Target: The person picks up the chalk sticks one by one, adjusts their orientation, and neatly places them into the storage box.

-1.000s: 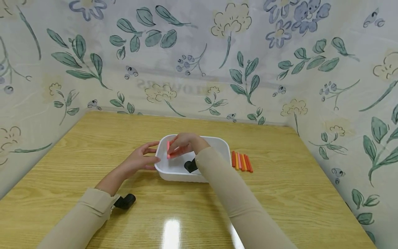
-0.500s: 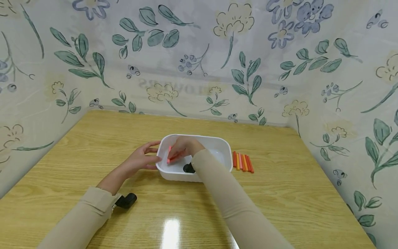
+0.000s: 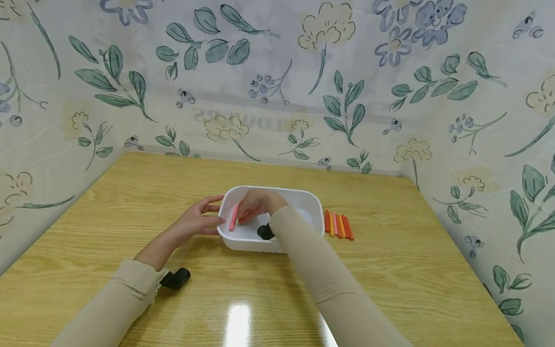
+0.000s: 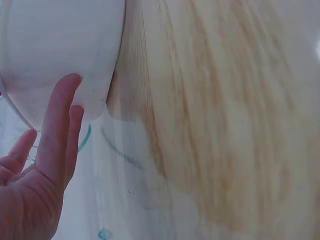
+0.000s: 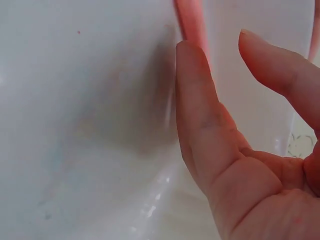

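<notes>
In the head view, a pink stick [image 3: 233, 218], slim and round like a crayon, lies at the left end of a white plastic tub [image 3: 310, 212]. My right hand [image 3: 257, 202] reaches down inside the tub just right of this stick. The right wrist view shows its thumb spread away from its straight fingers, with the stick's pink length [image 5: 192, 22] right at the fingertips. My left hand [image 3: 201, 218] rests against the tub's left end, fingers extended. From the left wrist, those fingers [image 4: 55, 130] lie along the tub's outer wall.
Right of the tub, several red, orange, yellow and pink sticks [image 3: 339, 225] lie side by side on the wooden table [image 3: 403, 270]. Flower-patterned cloth [image 3: 277, 96] rises behind and along both sides. A black wrist device [image 3: 175, 278] sits at the left cuff.
The right hand has lowered the pink stick into the tub and let go of it. The stick now lies tilted beside the fingers. My left hand has stayed at the tub's end.
</notes>
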Action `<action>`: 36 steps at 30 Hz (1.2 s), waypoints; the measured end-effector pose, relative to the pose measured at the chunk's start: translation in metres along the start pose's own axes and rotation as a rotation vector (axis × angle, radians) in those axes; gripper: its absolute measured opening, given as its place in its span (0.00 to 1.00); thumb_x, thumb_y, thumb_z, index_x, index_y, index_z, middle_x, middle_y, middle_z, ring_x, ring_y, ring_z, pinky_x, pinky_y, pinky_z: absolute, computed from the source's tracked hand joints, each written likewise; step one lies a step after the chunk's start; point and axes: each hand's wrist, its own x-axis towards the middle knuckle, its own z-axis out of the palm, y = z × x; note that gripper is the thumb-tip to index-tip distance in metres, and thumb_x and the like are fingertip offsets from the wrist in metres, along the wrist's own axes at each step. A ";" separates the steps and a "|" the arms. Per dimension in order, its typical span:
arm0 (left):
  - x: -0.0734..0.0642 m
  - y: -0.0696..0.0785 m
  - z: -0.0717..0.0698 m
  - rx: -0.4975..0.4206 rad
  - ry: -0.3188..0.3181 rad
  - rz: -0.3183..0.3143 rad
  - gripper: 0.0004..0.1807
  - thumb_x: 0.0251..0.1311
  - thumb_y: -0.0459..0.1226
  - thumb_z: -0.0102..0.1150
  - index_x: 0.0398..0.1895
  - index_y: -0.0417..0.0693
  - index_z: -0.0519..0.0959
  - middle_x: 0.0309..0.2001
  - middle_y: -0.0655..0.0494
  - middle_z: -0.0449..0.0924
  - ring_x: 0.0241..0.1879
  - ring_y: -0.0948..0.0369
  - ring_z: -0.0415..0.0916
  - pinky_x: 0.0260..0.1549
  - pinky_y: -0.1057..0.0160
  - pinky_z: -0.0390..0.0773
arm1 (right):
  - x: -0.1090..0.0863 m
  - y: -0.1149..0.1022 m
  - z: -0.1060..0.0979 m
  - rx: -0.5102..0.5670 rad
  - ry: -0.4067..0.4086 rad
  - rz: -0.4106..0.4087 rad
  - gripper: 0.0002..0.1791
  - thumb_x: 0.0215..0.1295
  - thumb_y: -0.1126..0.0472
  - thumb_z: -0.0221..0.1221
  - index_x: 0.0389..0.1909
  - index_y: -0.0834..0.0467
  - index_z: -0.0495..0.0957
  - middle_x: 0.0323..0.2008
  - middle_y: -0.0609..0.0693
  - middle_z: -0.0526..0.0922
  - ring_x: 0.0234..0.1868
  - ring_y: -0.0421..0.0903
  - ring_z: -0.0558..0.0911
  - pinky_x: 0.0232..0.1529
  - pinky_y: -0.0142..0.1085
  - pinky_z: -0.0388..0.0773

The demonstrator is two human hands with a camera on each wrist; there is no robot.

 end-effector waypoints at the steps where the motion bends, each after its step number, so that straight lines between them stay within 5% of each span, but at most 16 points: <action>1: 0.000 0.001 0.000 0.000 0.001 0.000 0.39 0.59 0.30 0.55 0.72 0.43 0.49 0.63 0.31 0.54 0.54 0.41 0.67 0.41 0.51 0.80 | -0.002 -0.001 -0.001 0.003 0.013 -0.004 0.18 0.57 0.79 0.55 0.50 0.71 0.72 0.33 0.54 0.76 0.32 0.48 0.76 0.50 0.39 0.77; 7: 0.002 0.000 0.000 -0.011 -0.013 0.005 0.40 0.59 0.30 0.56 0.72 0.42 0.48 0.63 0.30 0.54 0.54 0.40 0.66 0.41 0.50 0.80 | -0.009 -0.008 -0.007 0.061 0.127 -0.016 0.20 0.57 0.76 0.58 0.51 0.71 0.70 0.29 0.57 0.79 0.30 0.48 0.80 0.45 0.38 0.80; 24: 0.002 0.001 -0.001 0.010 0.005 -0.008 0.39 0.59 0.30 0.56 0.72 0.43 0.48 0.63 0.30 0.54 0.55 0.38 0.66 0.41 0.49 0.80 | -0.049 -0.024 -0.023 0.070 0.159 -0.211 0.23 0.59 0.73 0.58 0.57 0.68 0.69 0.36 0.57 0.80 0.39 0.51 0.82 0.45 0.37 0.79; 36: 0.001 0.002 0.001 0.009 0.010 -0.001 0.40 0.59 0.31 0.57 0.72 0.43 0.49 0.64 0.31 0.54 0.53 0.41 0.68 0.40 0.49 0.80 | -0.081 -0.011 -0.043 0.110 0.198 -0.294 0.20 0.60 0.73 0.58 0.53 0.66 0.69 0.40 0.59 0.78 0.44 0.54 0.80 0.53 0.44 0.75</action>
